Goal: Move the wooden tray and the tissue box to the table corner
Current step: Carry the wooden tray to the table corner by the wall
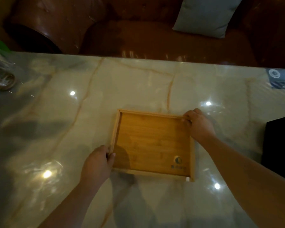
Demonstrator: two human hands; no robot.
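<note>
Hands are already on the wooden tray (152, 143), which sits flat on the marble table (92, 96) just ahead of you, a little right of centre. Your left hand (97, 163) is clamped on the near-left rim, thumb over the inside of the rail and fingers hidden underneath. Your right hand (198, 125) pinches the far-right corner, fingertips curled over the rail. That is a diagonal hold, so lift both ends together and keep the tray level; a diagonal grip probably lets it twist if one hand leads. Whether the tray is still resting on the marble or just clear of it, you cannot tell from here.

Polished stone likely lets the tray slide easily, but lifting rather than dragging seems wiser for the surface.

Open room lies to your left and ahead: a broad bare stretch runs to the far edge of the table, where a brown leather sofa (138, 38) with a pale cushion (207, 15) sits behind it. On the right, a dark box (280, 145) stands near your right forearm, so keep that elbow in. It may be the tissue box, though it is too dim to say. A printed packet (281, 79) lies at the far right edge, and clear wrapped items (2, 76) crowd the far left. No table corner is in view.
</note>
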